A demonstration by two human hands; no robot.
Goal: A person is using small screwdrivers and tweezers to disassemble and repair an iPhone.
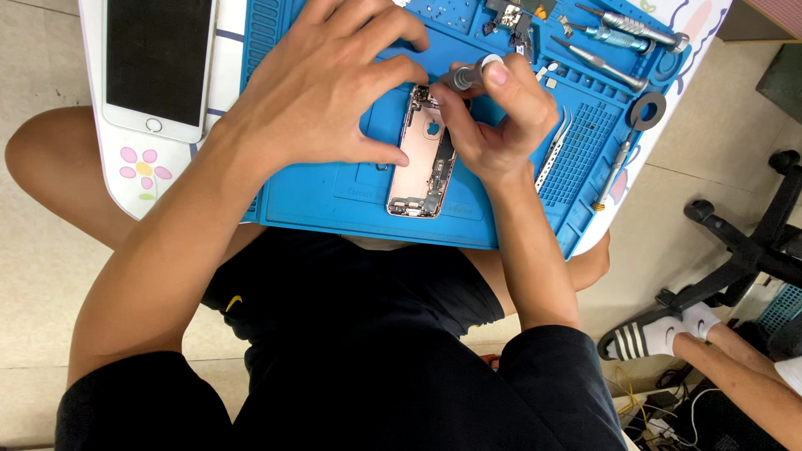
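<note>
Steadying and unscrewing
My left hand (322, 88) pinned the rose-gold opened phone shell (424, 159) still; my right hand (497, 117) pinched a grey metal screwdriver (464, 77).

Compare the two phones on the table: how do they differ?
The white phone is whole, its dark screen facing up; the pink phone is an open shell with bare parts inside. The white phone lies untouched on the white table; the pink phone lies on the blue mat, under the left hand and the right hand with its screwdriver. Both lie flat.
</note>
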